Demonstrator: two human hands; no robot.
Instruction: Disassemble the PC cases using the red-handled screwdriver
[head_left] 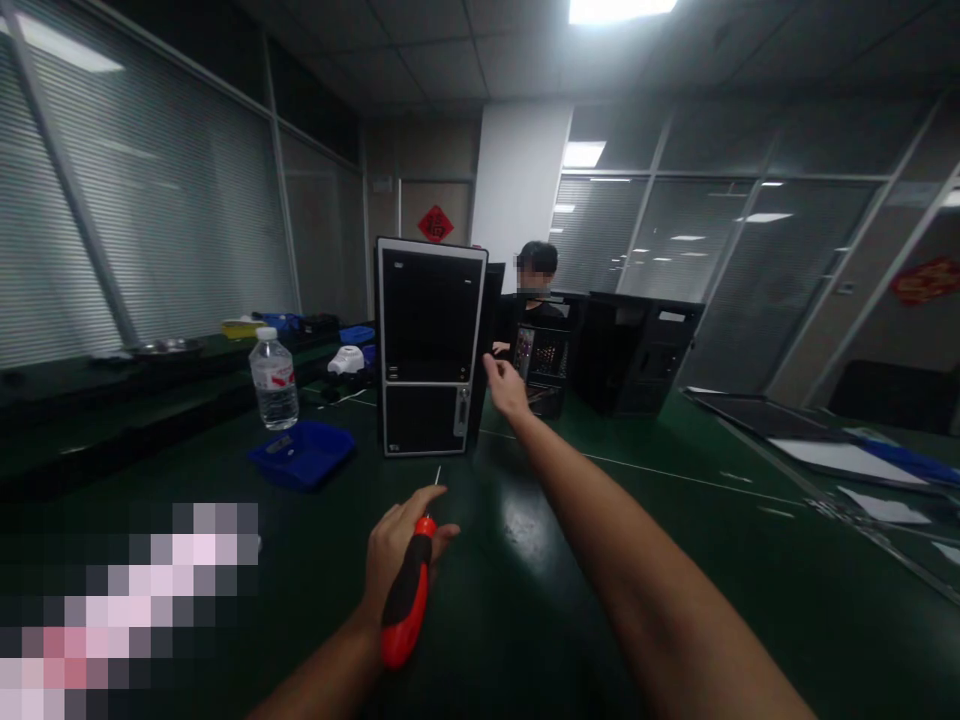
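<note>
The grip of the left hand (pixel 397 560) is clenched around a red-and-black screwdriver (pixel 409 600), its thin steel shaft pointing up, in front of the black computer tower (pixel 427 345) on the glossy dark green table (pixel 510 530). The grip of the right hand (pixel 506 388) is open, just beside the tower. Left of the tower are a blue plastic tray (pixel 300 455) and a clear plastic water bottle (pixel 274 380); behind it, a co-worker (pixel 536 290) stands by another black case (pixel 637 355).

Plastic water bottle (pixel 274 385), blue tray (pixel 300 455), co-worker (pixel 536 320)
</note>
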